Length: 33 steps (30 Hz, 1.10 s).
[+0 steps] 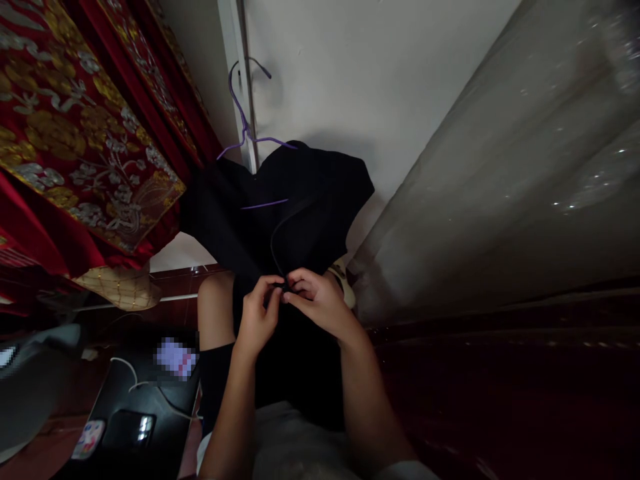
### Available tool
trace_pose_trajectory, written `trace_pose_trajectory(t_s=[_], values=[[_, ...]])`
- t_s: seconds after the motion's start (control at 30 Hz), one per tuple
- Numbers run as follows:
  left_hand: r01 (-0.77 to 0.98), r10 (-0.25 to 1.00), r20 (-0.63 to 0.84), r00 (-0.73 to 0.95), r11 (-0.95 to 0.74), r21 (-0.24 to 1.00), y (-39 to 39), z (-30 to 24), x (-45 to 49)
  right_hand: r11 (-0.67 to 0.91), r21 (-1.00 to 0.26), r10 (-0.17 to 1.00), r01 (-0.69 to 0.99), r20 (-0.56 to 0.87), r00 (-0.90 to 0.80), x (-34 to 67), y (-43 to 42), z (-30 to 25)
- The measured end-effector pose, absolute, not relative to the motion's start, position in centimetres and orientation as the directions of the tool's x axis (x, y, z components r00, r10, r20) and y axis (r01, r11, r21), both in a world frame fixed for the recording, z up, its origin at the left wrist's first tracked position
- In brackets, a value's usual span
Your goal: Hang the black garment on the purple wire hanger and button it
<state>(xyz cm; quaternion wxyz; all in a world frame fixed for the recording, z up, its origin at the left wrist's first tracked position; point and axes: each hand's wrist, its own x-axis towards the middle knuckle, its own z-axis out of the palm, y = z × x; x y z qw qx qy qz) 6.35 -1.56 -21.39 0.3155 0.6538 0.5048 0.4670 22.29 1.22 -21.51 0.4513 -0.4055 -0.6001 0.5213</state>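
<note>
A black garment [320, 193] hangs in front of me, its dark cloth reaching down towards my lap. The purple hanger [245, 123] shows at its neckline, hook upward, and its lower bar crosses the opening. From the cloth a thin black strap [273, 241] curves down to my fingers. My left hand [259, 312] pinches the strap's lower end between thumb and fingertips. Close against it, my right hand [320, 300] is closed on the same dark piece. What exactly lies between the fingertips is small and partly hidden.
Red cloth with gold and silver embroidery [100, 127] hangs at left. A clear plastic-covered surface [480, 200] slopes down at right. A black stool [165, 420] at lower left bears a phone [133, 428], a white cable [165, 399] and a pixelated item [176, 358].
</note>
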Motion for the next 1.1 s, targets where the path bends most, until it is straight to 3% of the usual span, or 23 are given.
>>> trace_pose_trajectory(t_s=[0.1, 0.2, 0.33, 0.47, 0.63, 0.77, 0.87, 1.0, 1.1], values=[[0.383, 0.960, 0.266, 0.089, -0.279, 0.881, -1.2, -21.2, 6.0, 0.152, -0.984, 0.959, 0.089, 0.126, -0.253, 22.5, 1.4, -21.9], [0.483, 0.936, 0.301, 0.183, -0.352, 0.802, -0.5, -20.9, 5.6, 0.159, -0.979, 0.969, 0.128, 0.130, -0.212, 22.8, 1.4, -22.1], [0.625, 0.844, 0.345, 0.410, -0.536, 0.568, 0.6, -20.3, 4.8, 0.127, -0.976, 0.973, 0.176, 0.089, -0.212, 23.2, 1.4, -22.2], [0.727, 0.770, 0.281, 0.572, -0.635, 0.260, 1.3, -20.0, 4.2, 0.103, -0.987, 0.978, 0.120, 0.078, -0.194, 22.8, 1.3, -22.4], [0.728, 0.715, 0.260, 0.649, -0.683, 0.061, 2.0, -19.4, 3.9, 0.121, -0.988, 0.980, 0.091, 0.104, -0.172, 22.1, 1.5, -22.4], [0.759, 0.734, 0.229, 0.640, -0.649, -0.042, 3.3, -17.4, 3.7, 0.121, -0.990, 0.978, 0.075, 0.106, -0.178, 22.4, 1.8, -21.6], [0.839, 0.802, 0.251, 0.542, -0.533, -0.112, 5.9, -13.9, 3.0, 0.135, -0.987, 0.964, 0.090, 0.110, -0.243, 23.1, 1.5, -21.0], [0.954, 0.803, 0.519, 0.294, -0.282, -0.105, 10.7, -8.2, 1.5, 0.171, -0.980, 0.895, 0.099, 0.113, -0.431, 24.4, 0.6, -21.3], [0.938, 0.732, 0.618, 0.287, -0.346, -0.026, 12.5, -5.7, 1.5, 0.126, -0.983, 0.841, 0.137, 0.033, -0.540, 25.6, 0.6, -21.8]])
